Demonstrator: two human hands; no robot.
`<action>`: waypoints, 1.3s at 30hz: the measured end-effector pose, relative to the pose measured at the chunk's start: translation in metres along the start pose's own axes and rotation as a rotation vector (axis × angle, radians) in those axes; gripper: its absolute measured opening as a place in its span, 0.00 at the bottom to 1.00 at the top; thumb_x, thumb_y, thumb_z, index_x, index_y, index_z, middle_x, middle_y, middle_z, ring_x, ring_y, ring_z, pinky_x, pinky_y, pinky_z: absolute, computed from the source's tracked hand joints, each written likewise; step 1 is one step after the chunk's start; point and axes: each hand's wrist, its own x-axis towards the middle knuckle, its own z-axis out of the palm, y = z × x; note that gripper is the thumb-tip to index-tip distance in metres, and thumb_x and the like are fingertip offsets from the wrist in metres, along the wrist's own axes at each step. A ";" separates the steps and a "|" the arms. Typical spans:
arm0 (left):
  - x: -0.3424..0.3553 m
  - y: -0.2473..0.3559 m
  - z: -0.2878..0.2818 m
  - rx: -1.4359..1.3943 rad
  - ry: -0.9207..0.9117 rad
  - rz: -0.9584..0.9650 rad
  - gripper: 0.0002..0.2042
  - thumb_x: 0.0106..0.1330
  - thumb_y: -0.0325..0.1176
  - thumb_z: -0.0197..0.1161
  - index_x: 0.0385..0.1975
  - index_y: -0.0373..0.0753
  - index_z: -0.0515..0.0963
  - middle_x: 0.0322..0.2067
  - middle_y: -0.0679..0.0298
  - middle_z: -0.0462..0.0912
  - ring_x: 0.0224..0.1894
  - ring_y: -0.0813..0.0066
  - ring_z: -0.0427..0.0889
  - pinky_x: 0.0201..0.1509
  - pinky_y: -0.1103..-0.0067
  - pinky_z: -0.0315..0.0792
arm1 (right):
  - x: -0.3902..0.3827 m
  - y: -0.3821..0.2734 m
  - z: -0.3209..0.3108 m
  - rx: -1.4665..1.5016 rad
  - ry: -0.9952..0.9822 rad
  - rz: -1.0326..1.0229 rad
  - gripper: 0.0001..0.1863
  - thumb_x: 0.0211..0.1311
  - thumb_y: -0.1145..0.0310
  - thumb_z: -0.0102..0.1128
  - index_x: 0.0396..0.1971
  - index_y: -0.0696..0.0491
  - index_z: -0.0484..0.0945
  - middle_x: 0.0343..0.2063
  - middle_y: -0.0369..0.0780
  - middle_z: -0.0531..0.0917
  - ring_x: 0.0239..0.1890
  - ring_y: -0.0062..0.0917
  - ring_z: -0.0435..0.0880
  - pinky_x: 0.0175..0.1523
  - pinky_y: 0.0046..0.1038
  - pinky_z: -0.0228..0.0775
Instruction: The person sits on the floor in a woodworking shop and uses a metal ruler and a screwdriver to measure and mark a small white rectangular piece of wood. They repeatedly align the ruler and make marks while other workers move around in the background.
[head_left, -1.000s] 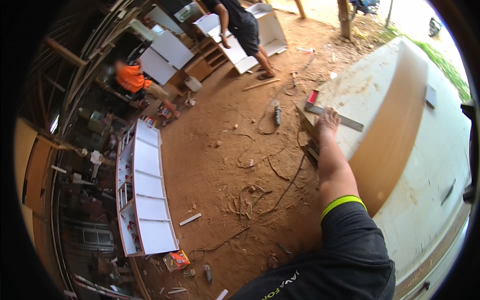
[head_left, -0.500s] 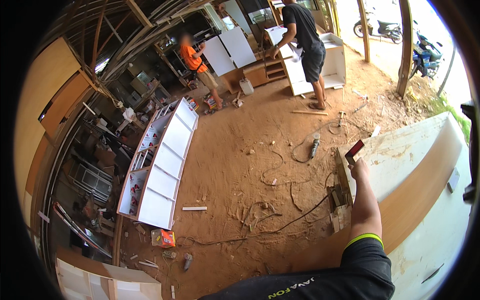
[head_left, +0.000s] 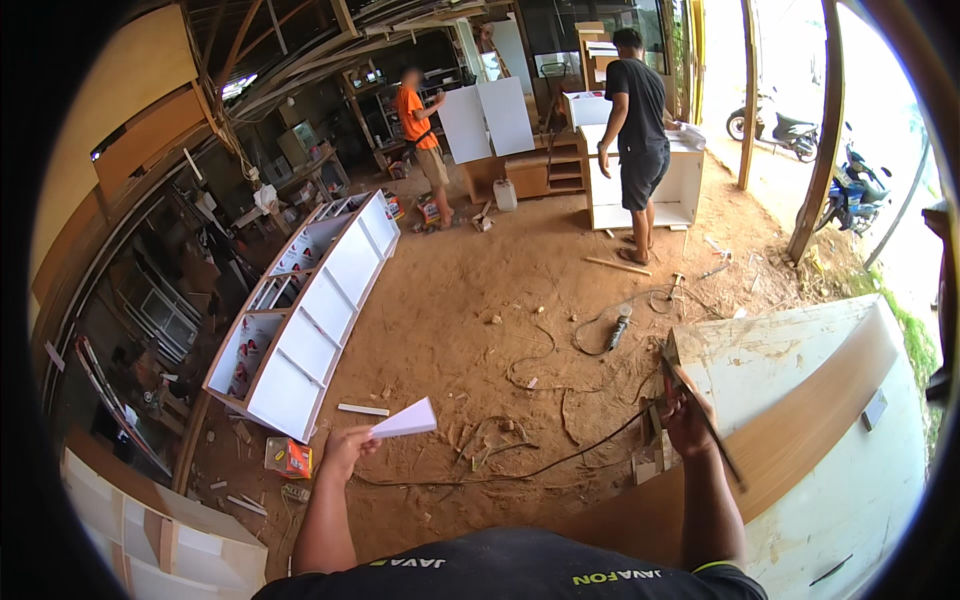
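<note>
My left hand (head_left: 345,450) is closed on one end of a white, flat, tapered piece (head_left: 408,418), whose wider end points up and right. In my right hand (head_left: 690,428) is a long, thin, dark flat piece (head_left: 722,452), seen almost edge-on and slanting down to the right; its kind does not show. That hand is above the near left part of a big pale board (head_left: 780,345). A curved brown wood-grain sheet (head_left: 800,425) lies across the board.
A long white-panelled cabinet frame (head_left: 300,345) lies at left. Cords and a power tool (head_left: 620,328) rest on the dirt floor (head_left: 450,290). A person in orange (head_left: 412,110) handles white panels; another in dark clothes (head_left: 640,120) stands beside a white cabinet (head_left: 675,185).
My left hand has come into view with the white piece. My right hand has drawn back toward me, its piece now slanting downward. The person in dark clothes stands more upright.
</note>
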 end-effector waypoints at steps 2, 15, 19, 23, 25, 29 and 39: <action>0.017 0.018 0.028 -0.200 -0.106 0.027 0.15 0.65 0.26 0.61 0.49 0.26 0.80 0.38 0.55 0.87 0.39 0.70 0.85 0.43 0.77 0.77 | -0.028 0.011 0.012 0.088 0.057 0.046 0.28 0.66 0.65 0.51 0.66 0.56 0.68 0.46 0.40 0.86 0.41 0.34 0.87 0.44 0.36 0.78; 0.090 -0.005 0.132 -0.564 -0.536 -0.012 0.14 0.66 0.27 0.64 0.47 0.27 0.81 0.38 0.52 0.87 0.39 0.69 0.85 0.48 0.74 0.80 | -0.109 0.187 0.096 -0.890 0.157 0.144 0.17 0.72 0.55 0.60 0.32 0.54 0.77 0.21 0.33 0.79 0.21 0.16 0.76 0.30 0.21 0.69; 0.101 -0.031 0.125 -0.464 -0.573 -0.055 0.15 0.67 0.28 0.64 0.50 0.28 0.81 0.39 0.56 0.87 0.42 0.71 0.85 0.47 0.77 0.78 | -0.102 0.246 0.134 -1.019 0.123 0.098 0.17 0.72 0.54 0.61 0.37 0.55 0.78 0.27 0.35 0.83 0.27 0.18 0.81 0.35 0.22 0.72; 0.107 -0.041 0.097 -0.549 -0.613 -0.085 0.14 0.67 0.26 0.65 0.51 0.29 0.82 0.42 0.56 0.87 0.42 0.72 0.85 0.48 0.78 0.78 | -0.098 0.267 0.172 -1.258 0.262 0.204 0.21 0.78 0.54 0.49 0.46 0.58 0.81 0.31 0.36 0.85 0.30 0.18 0.82 0.40 0.23 0.74; 0.104 -0.040 0.084 -0.519 -0.617 -0.040 0.14 0.66 0.25 0.65 0.50 0.29 0.82 0.43 0.56 0.87 0.43 0.72 0.85 0.49 0.78 0.78 | -0.095 0.265 0.189 -1.318 0.235 0.243 0.24 0.79 0.53 0.44 0.50 0.58 0.81 0.33 0.37 0.86 0.31 0.18 0.82 0.42 0.24 0.75; 0.089 -0.028 0.073 -0.542 -0.671 0.041 0.14 0.66 0.27 0.65 0.50 0.31 0.83 0.43 0.58 0.88 0.44 0.76 0.84 0.50 0.81 0.76 | -0.094 0.253 0.211 -1.224 0.150 0.306 0.25 0.80 0.53 0.41 0.54 0.56 0.80 0.41 0.39 0.86 0.41 0.20 0.83 0.45 0.27 0.78; 0.032 -0.008 0.109 -0.322 -0.849 0.101 0.12 0.68 0.22 0.62 0.49 0.29 0.83 0.47 0.55 0.86 0.50 0.70 0.84 0.59 0.76 0.77 | -0.128 0.197 0.184 -1.259 -0.139 0.436 0.23 0.79 0.55 0.47 0.59 0.57 0.76 0.50 0.41 0.84 0.47 0.24 0.84 0.47 0.30 0.81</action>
